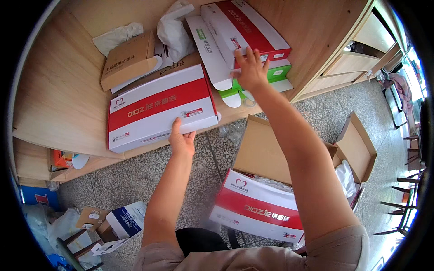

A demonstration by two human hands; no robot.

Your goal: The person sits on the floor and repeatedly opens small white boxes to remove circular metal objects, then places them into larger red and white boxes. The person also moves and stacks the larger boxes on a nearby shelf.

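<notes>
A flat white cardboard box with a red band (158,97) lies on the wooden shelf, tilted up a little at its near edge. My left hand (183,141) grips that near edge, thumb on top and the other fingers curled underneath. My right hand (251,71) is open, its spread fingers resting against the near end of another red and white box (246,27) at the back right. That box sits on a green and white carton (278,72), beside a white carton flap (210,54).
A brown carton (129,58) and a crumpled white plastic bag (174,34) are at the back of the shelf. On the speckled floor stand an opened box with a red band (260,205), another open brown box (355,144) and a small blue and white carton (129,219).
</notes>
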